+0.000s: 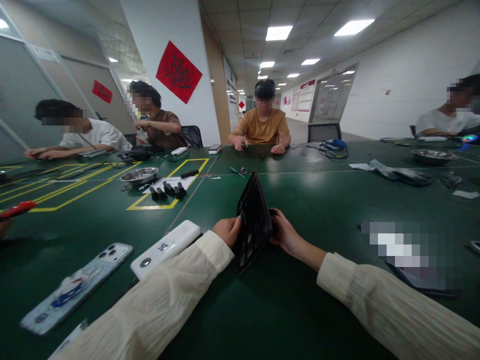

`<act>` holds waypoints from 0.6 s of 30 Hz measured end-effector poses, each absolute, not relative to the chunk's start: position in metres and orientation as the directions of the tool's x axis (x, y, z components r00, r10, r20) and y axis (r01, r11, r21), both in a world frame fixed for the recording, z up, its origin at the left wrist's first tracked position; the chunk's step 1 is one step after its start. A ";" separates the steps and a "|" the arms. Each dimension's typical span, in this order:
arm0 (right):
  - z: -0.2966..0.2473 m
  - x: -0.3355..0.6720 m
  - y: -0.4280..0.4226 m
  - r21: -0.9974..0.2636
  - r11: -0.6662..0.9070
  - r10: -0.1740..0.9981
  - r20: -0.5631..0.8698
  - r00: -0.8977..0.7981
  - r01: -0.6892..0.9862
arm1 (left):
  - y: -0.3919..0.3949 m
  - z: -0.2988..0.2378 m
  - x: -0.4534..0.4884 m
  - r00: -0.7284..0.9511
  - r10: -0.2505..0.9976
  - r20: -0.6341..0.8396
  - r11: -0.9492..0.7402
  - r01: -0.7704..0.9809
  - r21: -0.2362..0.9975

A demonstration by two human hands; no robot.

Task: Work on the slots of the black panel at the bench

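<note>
A thin black rectangular panel [253,222], perhaps a tray or a tablet-like case, stands tilted on its edge above the green table in front of me. My left hand [228,231] is closed on its left side, the thumb lying over the face turned to the left. On the other side, my right hand [281,231] has its fingers bent against the back of the panel, near a small dark part whose kind I cannot make out. The panel hides some of the fingertips of both hands.
On the green table [307,200] at left lie a phone in a patterned case [77,287] and a white power bank [167,247]. Farther off are black cylindrical parts [168,190], a metal bowl [139,175] and gloves [399,173]. A co-worker [264,122] sits opposite.
</note>
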State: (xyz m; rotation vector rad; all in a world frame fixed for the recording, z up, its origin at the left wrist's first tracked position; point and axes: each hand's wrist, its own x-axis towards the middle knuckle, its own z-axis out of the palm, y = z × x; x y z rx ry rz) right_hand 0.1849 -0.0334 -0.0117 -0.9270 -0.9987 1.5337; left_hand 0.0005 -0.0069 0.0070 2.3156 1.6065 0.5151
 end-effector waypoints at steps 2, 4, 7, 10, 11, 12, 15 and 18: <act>-0.012 0.185 -0.034 -0.933 -0.118 0.984 -0.064 -0.164 -0.340 | -0.008 0.008 0.001 0.312 0.943 0.116 -0.331 0.839 0.433; -0.013 0.186 -0.034 -0.932 -0.116 0.984 -0.061 -0.166 -0.345 | -0.009 0.008 0.002 0.296 0.947 0.121 -0.318 0.831 0.456; -0.015 0.187 -0.033 -0.930 -0.111 0.982 -0.049 -0.180 -0.351 | -0.010 0.008 0.002 0.246 0.952 0.184 -0.305 0.822 0.481; -0.018 0.187 -0.031 -0.930 -0.111 0.982 -0.048 -0.185 -0.350 | -0.010 0.008 0.002 0.252 0.945 0.207 -0.322 0.817 0.477; -0.018 0.187 -0.031 -0.930 -0.113 0.982 -0.050 -0.183 -0.350 | -0.010 0.008 0.002 0.269 0.942 0.202 -0.334 0.815 0.474; -0.018 0.187 -0.031 -0.930 -0.113 0.983 -0.054 -0.175 -0.349 | -0.009 0.008 0.002 0.285 0.938 0.197 -0.345 0.813 0.469; -0.016 0.186 -0.031 -0.933 -0.113 0.986 -0.062 -0.156 -0.342 | -0.009 0.005 0.001 0.303 0.931 0.205 -0.364 0.819 0.443; -0.014 0.185 -0.031 -0.935 -0.123 0.986 -0.077 -0.149 -0.331 | -0.008 0.000 0.001 0.310 0.921 0.234 -0.380 0.844 0.379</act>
